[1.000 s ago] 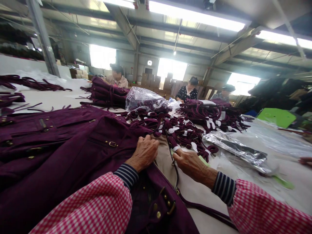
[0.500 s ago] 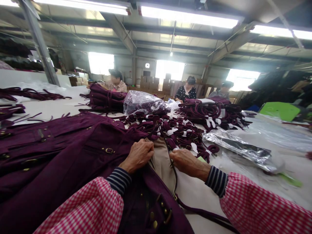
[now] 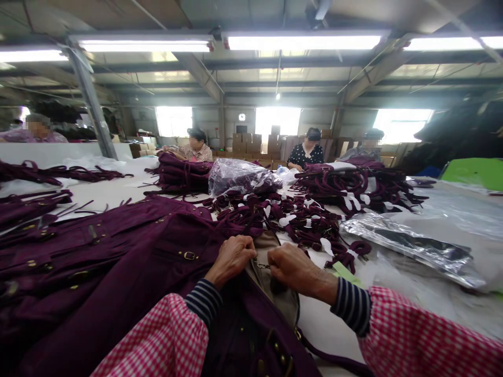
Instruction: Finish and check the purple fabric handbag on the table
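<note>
**Both hands at the zip of a purple bag**

Head view: the dark purple fabric handbag with brass buckles (image 3: 165, 272) lies on the white worktop (image 3: 334, 324), directly below the camera. The left hand (image 3: 232, 256) is curled, its fingers pinching the bag's open edge beside the beige lining (image 3: 267, 246). The right hand (image 3: 293, 267), just right of the opening, pinches the small metal zip pull (image 3: 262, 265). Beyond the bag lies a heap of purple straps with white tags (image 3: 298, 220), and behind that a clear plastic sack of purple pieces (image 3: 239, 175). To the bag's right rests a crinkled silvery plastic wrapper (image 3: 408, 243). Three seated people (image 3: 306, 152) work at the far end.
</note>
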`<act>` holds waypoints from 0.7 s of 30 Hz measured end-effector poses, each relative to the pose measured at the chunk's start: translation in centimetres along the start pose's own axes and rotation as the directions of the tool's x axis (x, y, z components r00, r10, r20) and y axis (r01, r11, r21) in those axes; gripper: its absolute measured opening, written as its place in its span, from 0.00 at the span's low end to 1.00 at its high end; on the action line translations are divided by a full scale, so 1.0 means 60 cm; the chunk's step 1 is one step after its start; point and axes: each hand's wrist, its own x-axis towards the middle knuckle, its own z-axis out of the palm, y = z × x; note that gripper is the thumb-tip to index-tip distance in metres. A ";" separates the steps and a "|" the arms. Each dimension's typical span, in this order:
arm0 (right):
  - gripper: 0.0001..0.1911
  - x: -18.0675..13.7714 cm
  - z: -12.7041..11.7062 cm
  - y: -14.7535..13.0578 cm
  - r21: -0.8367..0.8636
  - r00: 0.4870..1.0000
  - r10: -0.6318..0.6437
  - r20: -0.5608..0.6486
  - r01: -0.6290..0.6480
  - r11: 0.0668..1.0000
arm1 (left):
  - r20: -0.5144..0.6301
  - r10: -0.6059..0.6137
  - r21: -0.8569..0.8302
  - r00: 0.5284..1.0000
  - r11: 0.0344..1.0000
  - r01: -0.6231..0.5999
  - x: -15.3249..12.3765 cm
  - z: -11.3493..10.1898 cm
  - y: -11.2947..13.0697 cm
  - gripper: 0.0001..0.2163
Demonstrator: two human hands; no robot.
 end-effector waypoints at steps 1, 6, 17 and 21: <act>0.06 0.001 0.006 -0.005 -0.051 1.000 0.026 0.002 -0.026 0.998 | -0.004 -0.003 -0.004 1.000 1.000 0.003 0.000 0.001 0.001 0.07; 0.08 -0.003 0.020 -0.014 -0.137 0.995 0.089 0.038 -0.083 0.987 | -0.027 -0.004 -0.023 1.000 1.000 0.004 -0.002 0.006 0.001 0.06; 0.10 0.006 0.020 -0.025 -0.219 0.986 0.135 0.093 -0.112 0.969 | -0.040 0.002 -0.011 0.999 1.000 -0.003 -0.003 0.008 0.003 0.06; 0.10 0.009 0.018 -0.028 -0.221 0.986 0.137 0.100 -0.112 0.969 | -0.045 -0.002 -0.007 0.999 1.000 0.001 -0.005 0.008 0.006 0.06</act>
